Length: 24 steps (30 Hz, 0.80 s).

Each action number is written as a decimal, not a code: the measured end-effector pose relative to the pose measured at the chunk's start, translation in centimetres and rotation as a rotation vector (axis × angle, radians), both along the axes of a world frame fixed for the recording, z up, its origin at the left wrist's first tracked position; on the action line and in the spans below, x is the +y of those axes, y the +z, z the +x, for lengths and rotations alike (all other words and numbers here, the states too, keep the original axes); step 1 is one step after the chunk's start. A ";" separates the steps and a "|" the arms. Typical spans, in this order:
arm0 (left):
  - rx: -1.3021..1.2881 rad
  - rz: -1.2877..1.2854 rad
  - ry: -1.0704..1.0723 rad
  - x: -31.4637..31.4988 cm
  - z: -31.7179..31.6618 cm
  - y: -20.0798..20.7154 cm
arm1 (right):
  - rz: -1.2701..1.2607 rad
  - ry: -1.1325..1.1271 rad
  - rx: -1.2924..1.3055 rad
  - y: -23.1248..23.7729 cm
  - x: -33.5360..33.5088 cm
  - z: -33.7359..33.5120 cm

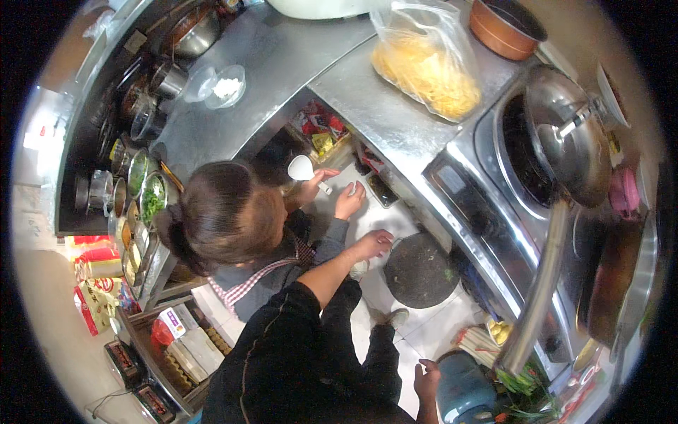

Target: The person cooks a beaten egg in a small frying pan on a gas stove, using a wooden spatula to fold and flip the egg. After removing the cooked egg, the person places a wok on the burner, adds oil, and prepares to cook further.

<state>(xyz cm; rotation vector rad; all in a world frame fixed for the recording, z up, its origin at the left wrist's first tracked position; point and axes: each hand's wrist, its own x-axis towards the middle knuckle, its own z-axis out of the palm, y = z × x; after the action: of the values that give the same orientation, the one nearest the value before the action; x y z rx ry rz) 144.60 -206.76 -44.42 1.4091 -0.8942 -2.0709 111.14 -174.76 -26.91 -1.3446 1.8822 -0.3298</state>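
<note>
My left hand (pixel 374 244) reaches out over the floor, fingers loosely bent and apart, holding nothing that I can see. It is nearest to a round dark disc-shaped top (pixel 421 271) and a co-worker's sleeve. My right hand (pixel 426 381) hangs low beside a blue-grey rounded container (pixel 464 387). Its fingers curl loosely, with no object visible in them. In front of me, the co-worker (pixel 222 219) bends over, wearing a checked apron strap. One of the co-worker's hands holds a white ladle-like scoop (pixel 301 168); the other is raised beside it, seemingly empty.
A bag of yellow strips (pixel 427 63) and a copper-coloured pan (pixel 507 28) sit on the steel counter (pixel 346 78). At right, a wok (pixel 572 141) with a long handle rests on the stove. Bowls of ingredients (pixel 152 198) line the left; a wooden crate (pixel 187 353) stands below.
</note>
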 end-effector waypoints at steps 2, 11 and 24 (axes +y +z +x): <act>-0.143 -0.165 -0.175 1.0 0.0 1.1 | 0.059 0.021 0.049 0.3 -1.0 0.3; -0.009 0.076 0.013 14.0 6.4 8.0 | 0.065 0.013 0.005 1.3 -5.1 0.6; -0.087 0.110 0.136 23.8 4.4 16.3 | 0.025 0.057 -0.039 1.3 -5.2 -0.9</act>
<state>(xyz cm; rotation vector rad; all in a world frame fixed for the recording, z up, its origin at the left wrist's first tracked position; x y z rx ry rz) 148.98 -182.93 -28.07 1.5826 -0.7061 -1.9960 110.19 -179.95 -25.64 -1.3625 1.8068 -0.3002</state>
